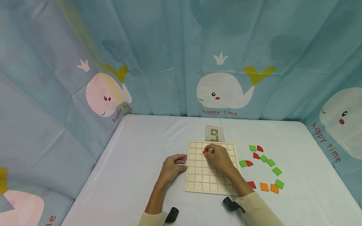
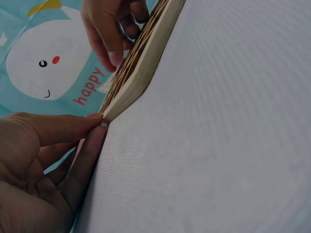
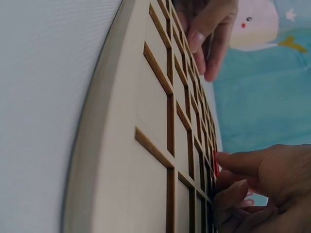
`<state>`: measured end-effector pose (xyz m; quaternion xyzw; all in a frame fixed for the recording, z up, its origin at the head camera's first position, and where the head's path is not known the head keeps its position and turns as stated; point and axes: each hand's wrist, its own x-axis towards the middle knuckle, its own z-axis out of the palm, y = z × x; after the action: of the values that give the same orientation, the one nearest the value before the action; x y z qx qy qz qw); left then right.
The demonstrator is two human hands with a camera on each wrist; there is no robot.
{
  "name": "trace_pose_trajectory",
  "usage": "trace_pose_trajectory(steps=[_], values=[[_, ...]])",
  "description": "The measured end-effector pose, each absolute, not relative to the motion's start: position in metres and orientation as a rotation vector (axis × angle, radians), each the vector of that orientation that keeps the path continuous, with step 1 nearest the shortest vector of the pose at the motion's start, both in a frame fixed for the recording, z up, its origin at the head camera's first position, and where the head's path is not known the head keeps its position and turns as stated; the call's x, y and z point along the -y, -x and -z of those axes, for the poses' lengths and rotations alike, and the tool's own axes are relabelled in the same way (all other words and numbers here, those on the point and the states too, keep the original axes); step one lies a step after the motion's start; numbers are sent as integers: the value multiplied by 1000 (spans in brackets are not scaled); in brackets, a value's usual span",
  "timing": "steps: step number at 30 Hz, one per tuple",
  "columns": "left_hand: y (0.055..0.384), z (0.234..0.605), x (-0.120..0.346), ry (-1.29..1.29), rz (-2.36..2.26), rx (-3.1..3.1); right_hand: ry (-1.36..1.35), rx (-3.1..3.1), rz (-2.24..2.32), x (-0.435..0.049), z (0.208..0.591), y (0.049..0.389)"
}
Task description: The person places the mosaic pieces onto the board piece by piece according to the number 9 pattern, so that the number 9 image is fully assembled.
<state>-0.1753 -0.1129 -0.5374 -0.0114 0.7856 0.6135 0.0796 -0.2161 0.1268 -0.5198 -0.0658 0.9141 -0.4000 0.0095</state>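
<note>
A pale wooden grid board [image 1: 198, 186] lies on the white table. My right hand [image 1: 219, 157] reaches over its upper middle, pinching a red quarter-circle tile [image 1: 205, 151] at the squares. In the right wrist view, a red sliver of the tile [image 3: 216, 164] shows at the fingertips, close against the grid. My left hand [image 1: 171, 168] is at the board's left side, thumb and fingers extended to the edge. The left wrist view has this hand's fingertips [image 2: 97, 119] right at the wooden rim [image 2: 138, 80].
A small pattern card [image 1: 209, 135] with a coloured figure lies behind the board. To the right are scattered several green squares [image 1: 277, 171], red quarter-circles [image 1: 251, 185] and orange squares [image 1: 264, 187]. A blue whale-print curtain [image 1: 169, 62] surrounds the table [image 1: 127, 163].
</note>
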Motion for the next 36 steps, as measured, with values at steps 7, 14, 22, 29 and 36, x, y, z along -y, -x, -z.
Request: trace_pose_trajectory(steps=[7, 14, 22, 29, 36], values=[[175, 537, 112, 32, -1843, -2342, 184, -2837, 1261, -135, 512, 210], [174, 536, 112, 40, -1848, -2354, 170, -2798, 1336, -150, 502, 201], [175, 537, 111, 42, -1850, -2350, 190, -2788, 1391, -171, 489, 190], [172, 534, 111, 34, -1871, -2333, 208, -2835, 1409, -190, 479, 177], [172, 534, 111, 30, -1884, -2328, 185, -2895, 1396, -213, 473, 163]])
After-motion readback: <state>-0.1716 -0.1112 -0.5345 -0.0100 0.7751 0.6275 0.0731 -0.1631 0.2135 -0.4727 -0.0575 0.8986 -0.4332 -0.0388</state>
